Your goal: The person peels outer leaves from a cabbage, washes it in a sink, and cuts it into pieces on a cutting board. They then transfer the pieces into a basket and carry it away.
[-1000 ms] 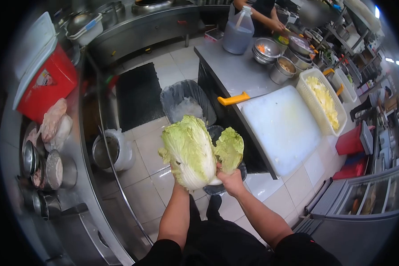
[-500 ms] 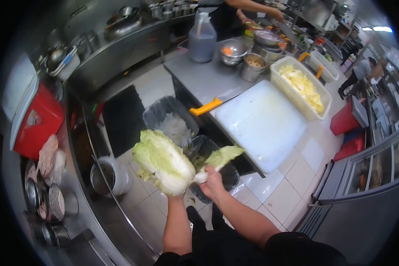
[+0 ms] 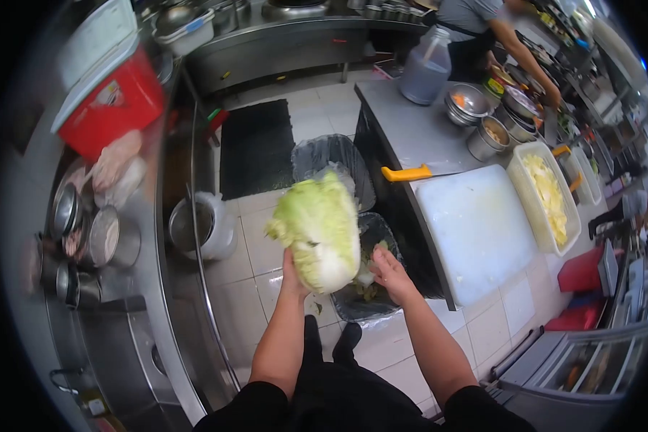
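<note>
The left hand grips the cabbage at its lower left side; the fingers beneath are hidden by the cabbage. The cabbage is held in the air above the floor, with its pale base toward the wearer and its green leafy end pointing away. Its outline is slightly blurred.

The right hand is open, with the fingers spread slightly, and is apart from the cabbage. It is positioned over the near bin, which has a dark liner and contains leaf scraps. The far bin, also lined, stands just beyond, partly covered by the cabbage in this view.

The tabletop is located to the right of both bins. It carries the following:
- The board, white, at the near end.
- The knife, beside the far edge of the board, with its orange handle projecting past the tabletop's left edge.
- The basket, to the right of the board, filled with yellow cut pieces.
- The jug, upright, toward the far end.
- The bowls, stacked, with orange pieces in the top one.

A co-worker leans in beyond the jug, one arm extended
</note>
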Action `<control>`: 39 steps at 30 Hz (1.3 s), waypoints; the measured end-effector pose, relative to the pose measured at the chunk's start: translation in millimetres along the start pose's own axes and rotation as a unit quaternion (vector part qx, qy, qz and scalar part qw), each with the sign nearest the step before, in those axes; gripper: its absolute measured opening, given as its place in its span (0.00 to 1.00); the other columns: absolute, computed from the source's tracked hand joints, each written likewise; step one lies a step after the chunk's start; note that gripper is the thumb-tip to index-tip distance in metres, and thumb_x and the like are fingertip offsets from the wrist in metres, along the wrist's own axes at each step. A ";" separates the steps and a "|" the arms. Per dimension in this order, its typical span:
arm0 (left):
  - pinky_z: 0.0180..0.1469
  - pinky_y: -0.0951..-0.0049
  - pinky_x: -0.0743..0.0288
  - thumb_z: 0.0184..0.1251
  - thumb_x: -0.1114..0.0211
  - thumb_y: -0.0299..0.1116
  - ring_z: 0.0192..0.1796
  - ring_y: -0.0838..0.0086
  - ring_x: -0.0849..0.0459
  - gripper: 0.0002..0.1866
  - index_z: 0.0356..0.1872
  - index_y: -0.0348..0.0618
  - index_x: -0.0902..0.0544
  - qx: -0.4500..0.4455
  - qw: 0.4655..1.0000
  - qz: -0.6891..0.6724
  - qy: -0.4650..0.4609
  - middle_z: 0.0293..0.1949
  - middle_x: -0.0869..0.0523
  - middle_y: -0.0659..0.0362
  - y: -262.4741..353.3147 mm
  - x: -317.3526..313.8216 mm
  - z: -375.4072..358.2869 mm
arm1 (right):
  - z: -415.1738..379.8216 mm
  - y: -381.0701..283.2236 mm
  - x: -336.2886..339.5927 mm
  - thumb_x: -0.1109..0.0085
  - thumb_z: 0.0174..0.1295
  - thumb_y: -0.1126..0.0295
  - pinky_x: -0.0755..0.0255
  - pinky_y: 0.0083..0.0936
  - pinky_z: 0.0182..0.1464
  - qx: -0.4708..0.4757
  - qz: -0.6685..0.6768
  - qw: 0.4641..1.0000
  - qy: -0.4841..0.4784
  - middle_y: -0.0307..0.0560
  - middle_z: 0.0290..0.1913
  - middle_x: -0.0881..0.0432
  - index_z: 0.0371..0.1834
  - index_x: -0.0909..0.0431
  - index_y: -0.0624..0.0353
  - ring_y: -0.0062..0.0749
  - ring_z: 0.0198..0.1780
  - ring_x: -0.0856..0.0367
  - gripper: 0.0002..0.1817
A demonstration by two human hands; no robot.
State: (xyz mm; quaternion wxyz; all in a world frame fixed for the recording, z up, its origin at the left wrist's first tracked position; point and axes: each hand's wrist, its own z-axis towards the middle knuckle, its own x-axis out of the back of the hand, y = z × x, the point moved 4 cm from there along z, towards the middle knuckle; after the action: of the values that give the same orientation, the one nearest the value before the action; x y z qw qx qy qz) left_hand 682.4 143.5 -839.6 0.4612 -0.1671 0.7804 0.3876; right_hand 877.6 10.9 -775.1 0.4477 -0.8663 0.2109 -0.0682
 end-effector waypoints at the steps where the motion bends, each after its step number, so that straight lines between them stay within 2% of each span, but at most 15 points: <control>1: 0.71 0.49 0.26 0.74 0.41 0.66 0.73 0.59 0.25 0.43 0.79 0.48 0.36 0.044 0.998 0.026 0.022 0.74 0.26 0.53 -5.2 1.8 3.4 | -0.8 -10.1 -9.7 0.47 0.76 0.40 0.39 0.41 0.78 0.044 0.037 0.998 -0.027 0.54 0.80 0.34 0.85 0.49 0.58 0.45 0.79 0.34 0.45; 3: 0.74 0.50 0.30 0.72 0.47 0.72 0.76 0.58 0.29 0.46 0.79 0.48 0.35 0.036 0.992 0.120 0.005 0.75 0.27 0.53 -8.3 -6.4 0.2 | -2.3 -28.9 -24.7 0.50 0.79 0.43 0.38 0.39 0.77 0.141 0.114 0.981 -0.070 0.50 0.79 0.31 0.85 0.46 0.52 0.42 0.78 0.32 0.40; 5: 0.77 0.48 0.35 0.62 0.51 0.83 0.79 0.56 0.33 0.55 0.80 0.50 0.35 0.011 0.983 0.181 -0.016 0.78 0.30 0.54 1.2 -35.7 -7.6 | 14.7 -18.7 -13.8 0.51 0.80 0.44 0.35 0.37 0.76 0.073 0.231 0.963 -0.117 0.47 0.76 0.27 0.83 0.41 0.51 0.38 0.75 0.28 0.36; 7: 0.77 0.48 0.34 0.61 0.49 0.83 0.78 0.55 0.32 0.56 0.80 0.50 0.35 0.121 0.986 0.109 -0.028 0.78 0.30 0.53 -23.5 -24.4 4.1 | 6.1 -27.7 -19.9 0.53 0.81 0.46 0.30 0.35 0.71 0.032 0.301 0.947 -0.107 0.44 0.69 0.21 0.77 0.33 0.55 0.32 0.68 0.22 0.31; 10: 0.75 0.48 0.31 0.68 0.46 0.77 0.74 0.52 0.26 0.50 0.78 0.48 0.31 0.156 0.987 0.036 0.001 0.74 0.25 0.50 -46.4 -23.9 10.5 | 36.4 5.7 -2.9 0.54 0.81 0.46 0.28 0.34 0.68 0.036 0.128 0.991 -0.016 0.44 0.67 0.20 0.77 0.32 0.56 0.32 0.64 0.20 0.31; 14: 0.74 0.50 0.29 0.71 0.42 0.70 0.71 0.53 0.22 0.44 0.77 0.46 0.29 0.125 0.991 -0.043 0.005 0.71 0.22 0.49 -60.8 -7.5 21.9 | 1.5 -18.9 1.2 0.39 0.73 0.48 0.30 0.35 0.67 0.109 -0.121 0.980 0.112 0.60 0.64 0.21 0.79 0.37 0.68 0.41 0.63 0.21 0.41; 15: 0.73 0.50 0.29 0.72 0.41 0.68 0.70 0.53 0.21 0.43 0.76 0.45 0.29 0.127 0.991 -0.052 0.011 0.71 0.21 0.49 -63.4 -7.9 20.9 | -17.8 -28.2 -5.7 0.26 0.62 0.50 0.32 0.39 0.69 0.158 -0.183 0.958 0.155 0.66 0.65 0.26 0.76 0.36 0.71 0.50 0.64 0.24 0.47; 18: 0.71 0.50 0.26 0.73 0.36 0.60 0.68 0.54 0.20 0.40 0.76 0.45 0.30 0.124 0.991 -0.052 0.021 0.69 0.20 0.49 -73.5 1.5 30.9 | -48.0 -48.9 -32.2 0.19 0.54 0.54 0.31 0.43 0.70 0.370 -0.405 0.818 0.175 0.64 0.66 0.28 0.72 0.35 0.71 0.51 0.67 0.28 0.49; 19: 0.70 0.51 0.26 0.72 0.34 0.57 0.68 0.54 0.20 0.39 0.76 0.45 0.30 0.107 0.993 -0.043 0.033 0.69 0.20 0.50 -77.9 5.5 34.1 | -42.1 -41.5 -35.3 0.16 0.47 0.56 0.33 0.44 0.72 0.336 -0.393 0.836 0.183 0.67 0.66 0.29 0.71 0.35 0.70 0.57 0.71 0.33 0.52; 22: 0.68 0.52 0.24 0.70 0.29 0.50 0.67 0.55 0.20 0.40 0.77 0.44 0.32 0.059 0.996 -0.022 0.060 0.68 0.20 0.51 -80.6 5.0 40.1 | -34.6 -41.2 -35.4 0.17 0.47 0.59 0.33 0.41 0.72 0.276 -0.363 0.860 0.229 0.66 0.67 0.28 0.67 0.29 0.69 0.56 0.71 0.31 0.46; 29: 0.69 0.54 0.24 0.69 0.29 0.49 0.67 0.57 0.20 0.39 0.76 0.44 0.31 0.065 0.995 -0.026 0.064 0.69 0.21 0.52 -77.4 13.1 35.0 | -26.5 -21.8 -24.4 0.30 0.53 0.69 0.22 0.41 0.60 0.220 -0.314 0.906 0.182 0.62 0.53 0.13 0.64 0.21 0.63 0.56 0.57 0.14 0.32; 32: 0.68 0.55 0.23 0.71 0.33 0.52 0.65 0.57 0.18 0.35 0.73 0.44 0.27 0.101 0.992 -0.030 0.076 0.67 0.18 0.52 -72.2 17.2 33.1 | -30.4 -12.1 -20.5 0.36 0.59 0.75 0.22 0.30 0.60 0.243 -0.311 0.901 0.179 0.50 0.57 0.12 0.67 0.22 0.63 0.34 0.56 0.12 0.29; 36: 0.66 0.56 0.20 0.75 0.42 0.58 0.60 0.57 0.14 0.32 0.68 0.44 0.21 0.089 0.986 -0.118 0.078 0.61 0.13 0.51 -51.5 14.7 26.5 | -27.4 -4.0 -5.4 0.40 0.64 0.83 0.18 0.30 0.58 0.200 -0.003 0.978 0.065 0.54 0.55 0.13 0.62 0.22 0.73 0.34 0.52 0.12 0.22; 37: 0.65 0.55 0.18 0.77 0.46 0.59 0.58 0.57 0.12 0.32 0.66 0.43 0.20 0.066 0.985 -0.118 0.109 0.58 0.12 0.51 -46.5 12.1 23.1 | -22.9 -6.2 0.4 0.41 0.66 0.84 0.16 0.30 0.56 0.153 0.039 0.983 0.096 0.56 0.53 0.13 0.58 0.22 0.75 0.35 0.51 0.12 0.16; 39: 0.64 0.55 0.18 0.77 0.47 0.58 0.59 0.57 0.13 0.31 0.66 0.43 0.20 0.034 0.986 -0.131 0.096 0.58 0.12 0.51 -45.1 20.1 25.0 | -6.3 -3.8 18.4 0.30 0.65 0.74 0.16 0.32 0.54 0.041 0.029 0.995 0.086 0.54 0.51 0.13 0.56 0.23 0.73 0.35 0.51 0.12 0.19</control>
State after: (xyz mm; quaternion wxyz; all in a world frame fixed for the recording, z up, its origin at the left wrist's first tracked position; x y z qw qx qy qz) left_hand 714.6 135.4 -883.8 0.4364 -0.2888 0.8050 0.2796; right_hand 893.5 0.3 -769.6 0.4644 -0.8319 0.2703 -0.1383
